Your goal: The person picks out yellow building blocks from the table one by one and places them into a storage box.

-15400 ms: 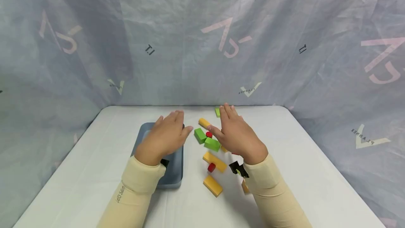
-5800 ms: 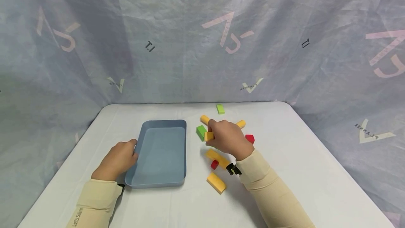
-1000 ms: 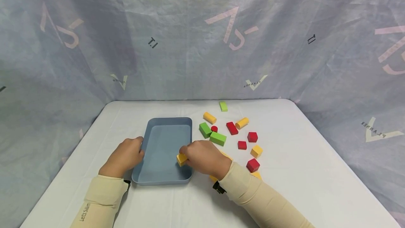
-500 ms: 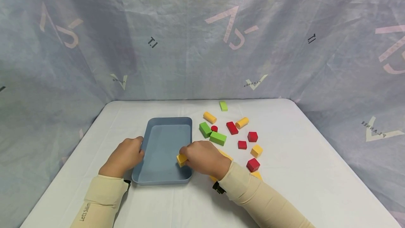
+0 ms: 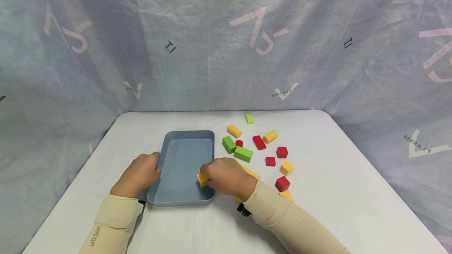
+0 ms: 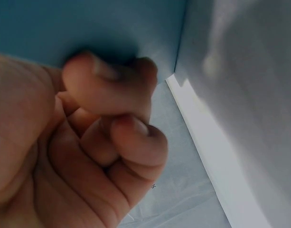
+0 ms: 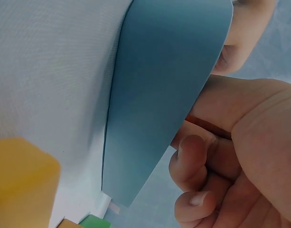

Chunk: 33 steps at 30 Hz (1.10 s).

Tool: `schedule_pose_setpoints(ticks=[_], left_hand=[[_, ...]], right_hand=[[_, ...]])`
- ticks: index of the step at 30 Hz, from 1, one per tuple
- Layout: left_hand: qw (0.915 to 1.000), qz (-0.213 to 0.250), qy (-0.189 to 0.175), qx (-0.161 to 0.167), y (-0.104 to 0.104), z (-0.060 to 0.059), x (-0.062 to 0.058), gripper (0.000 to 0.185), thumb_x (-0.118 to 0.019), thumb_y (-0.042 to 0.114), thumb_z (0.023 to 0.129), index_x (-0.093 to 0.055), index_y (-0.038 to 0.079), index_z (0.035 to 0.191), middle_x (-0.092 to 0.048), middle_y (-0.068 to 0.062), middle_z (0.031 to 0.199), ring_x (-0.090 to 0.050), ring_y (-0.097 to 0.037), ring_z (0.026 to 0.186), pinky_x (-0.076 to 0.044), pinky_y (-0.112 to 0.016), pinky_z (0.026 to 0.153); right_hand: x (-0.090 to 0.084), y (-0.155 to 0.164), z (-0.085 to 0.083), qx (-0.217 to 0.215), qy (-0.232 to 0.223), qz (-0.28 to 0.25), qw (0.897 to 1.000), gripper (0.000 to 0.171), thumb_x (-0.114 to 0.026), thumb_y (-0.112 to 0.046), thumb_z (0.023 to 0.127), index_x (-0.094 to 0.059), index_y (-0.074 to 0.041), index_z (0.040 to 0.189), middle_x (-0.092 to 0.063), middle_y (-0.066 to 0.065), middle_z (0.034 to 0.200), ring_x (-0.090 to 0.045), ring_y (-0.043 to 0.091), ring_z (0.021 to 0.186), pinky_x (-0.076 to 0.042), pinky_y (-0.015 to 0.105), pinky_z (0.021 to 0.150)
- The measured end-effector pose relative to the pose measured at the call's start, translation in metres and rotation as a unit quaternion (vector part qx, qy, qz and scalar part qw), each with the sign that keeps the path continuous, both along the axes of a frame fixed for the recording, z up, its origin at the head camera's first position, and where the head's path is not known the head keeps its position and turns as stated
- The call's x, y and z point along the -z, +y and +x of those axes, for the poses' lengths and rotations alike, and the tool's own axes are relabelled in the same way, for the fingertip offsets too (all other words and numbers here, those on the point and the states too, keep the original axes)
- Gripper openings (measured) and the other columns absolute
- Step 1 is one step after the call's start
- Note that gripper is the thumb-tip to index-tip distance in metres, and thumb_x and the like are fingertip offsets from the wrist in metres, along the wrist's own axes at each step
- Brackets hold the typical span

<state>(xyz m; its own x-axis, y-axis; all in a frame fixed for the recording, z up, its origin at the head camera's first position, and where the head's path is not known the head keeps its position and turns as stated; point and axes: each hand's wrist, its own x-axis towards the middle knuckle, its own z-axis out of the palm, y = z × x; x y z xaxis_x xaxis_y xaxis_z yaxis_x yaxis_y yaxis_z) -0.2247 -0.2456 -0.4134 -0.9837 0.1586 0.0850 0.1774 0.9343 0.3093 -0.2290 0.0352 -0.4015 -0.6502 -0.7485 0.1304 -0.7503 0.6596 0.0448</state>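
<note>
A blue-grey tray [image 5: 176,164] lies on the white table, its floor bare apart from what the right hand holds over it. My left hand [image 5: 137,175] grips the tray's left rim with curled fingers; in the left wrist view the thumb and a finger [image 6: 136,137] bend at the blue wall. Reaching over the right rim, my right hand [image 5: 227,177] pinches a yellow block [image 5: 202,180] low inside the tray. In the right wrist view the tray's outer wall [image 7: 154,95] hides the fingertips and that block.
Right of the tray lie green blocks [image 5: 243,154], yellow cylinders [image 5: 270,136], red blocks [image 5: 282,184] and a yellow cube [image 5: 286,168]. A yellow block [image 5: 250,171] is partly covered by my right arm. A grey curtain [image 5: 226,50] hangs behind the table.
Both hands first hovered with straight fingers. Then the left gripped the tray's rim while the right picked up the yellow block and carried it left over the tray. The last second shows almost no motion.
</note>
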Motion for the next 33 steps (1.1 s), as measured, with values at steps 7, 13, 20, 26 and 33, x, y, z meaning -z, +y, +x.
schedule_pose_setpoints(ticks=[7,13,20,26,33], left_hand=[[1.0,-0.003,-0.001,-0.001,0.0004,-0.0001,0.0007,0.028,-0.065,-0.002,0.09,-0.063,-0.014,0.115,-0.07,-0.02,0.086,-0.058,-0.02,0.067,-0.05,-0.036,0.058],[1.0,-0.003,0.005,0.001,0.0005,0.0,0.0008,0.028,-0.065,-0.002,0.09,-0.063,-0.014,0.114,-0.07,-0.02,0.086,-0.058,-0.02,0.067,-0.05,-0.036,0.058],[1.0,-0.001,0.002,0.002,0.0007,0.0003,0.0003,0.022,-0.065,-0.002,0.09,-0.064,-0.012,0.11,-0.067,-0.014,0.079,-0.056,-0.019,0.065,-0.048,-0.035,0.057],[1.0,-0.003,-0.001,0.0,0.0014,0.0006,-0.0001,0.027,-0.065,-0.003,0.09,-0.063,-0.015,0.115,-0.069,-0.019,0.084,-0.058,-0.02,0.067,-0.05,-0.037,0.058],[0.9999,-0.002,-0.009,-0.004,0.0013,0.0004,-0.0004,0.033,-0.065,-0.002,0.091,-0.061,-0.017,0.12,-0.071,-0.024,0.092,-0.06,-0.02,0.07,-0.051,-0.037,0.06]], right_hand=[[0.0017,-0.0002,0.0,-0.009,0.016,-0.002,1.0,0.013,-0.079,-0.024,0.091,-0.078,-0.021,0.103,-0.073,-0.01,0.082,-0.055,0.004,0.064,-0.049,0.02,0.061],[0.0025,-0.0006,0.0001,-0.009,0.011,-0.006,1.0,0.012,-0.078,-0.022,0.091,-0.078,-0.021,0.103,-0.072,-0.01,0.08,-0.054,0.004,0.064,-0.049,0.02,0.061],[0.0044,-0.0012,0.0003,-0.005,0.004,-0.002,1.0,0.009,-0.078,-0.022,0.091,-0.077,-0.022,0.1,-0.069,-0.011,0.078,-0.053,0.005,0.063,-0.048,0.021,0.06],[0.0037,-0.0016,0.0005,-0.001,-0.013,-0.006,1.0,0.009,-0.078,-0.022,0.091,-0.077,-0.021,0.1,-0.069,-0.011,0.078,-0.054,0.005,0.064,-0.049,0.021,0.062],[0.004,-0.0011,-0.0008,0.004,-0.035,-0.007,0.999,0.013,-0.079,-0.025,0.091,-0.077,-0.022,0.104,-0.069,-0.012,0.081,-0.055,0.004,0.066,-0.051,0.021,0.065]])
